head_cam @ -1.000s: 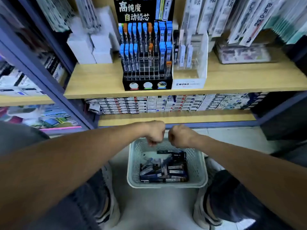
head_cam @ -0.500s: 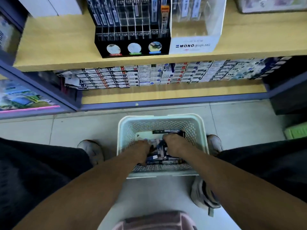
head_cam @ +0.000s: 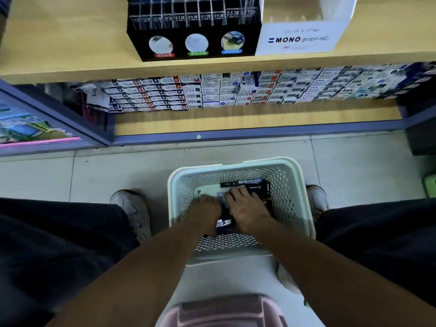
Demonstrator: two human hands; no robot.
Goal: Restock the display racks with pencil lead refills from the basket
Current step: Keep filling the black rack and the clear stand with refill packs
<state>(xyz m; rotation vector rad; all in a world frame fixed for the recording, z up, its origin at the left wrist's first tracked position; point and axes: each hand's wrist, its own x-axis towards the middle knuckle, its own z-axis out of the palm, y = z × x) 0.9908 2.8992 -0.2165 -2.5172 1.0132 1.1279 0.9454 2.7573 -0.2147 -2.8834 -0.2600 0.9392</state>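
Note:
A white perforated basket (head_cam: 298, 197) stands on the tiled floor between my feet. Dark pencil lead refill packs (head_cam: 256, 185) lie in a heap inside it. Both my hands are down in the basket. My left hand (head_cam: 207, 210) has its fingers curled down into the packs at the heap's left side. My right hand (head_cam: 245, 208) lies over the middle of the heap, its fingers and thumb bent round a dark pack. The black lead display rack (head_cam: 193, 36) sits on the wooden shelf above, with a white MONO display stand (head_cam: 299, 38) beside it on the right.
A lower shelf holds rows of small boxes (head_cam: 236, 90). My shoes (head_cam: 132, 208) flank the basket. A pink stool (head_cam: 224, 310) is under me at the bottom edge. A green object (head_cam: 430, 187) lies on the floor at the far right.
My hands dropped from above the basket into it and now dig among the packs. My view tilted down toward the floor and the upper rack slid out of sight.

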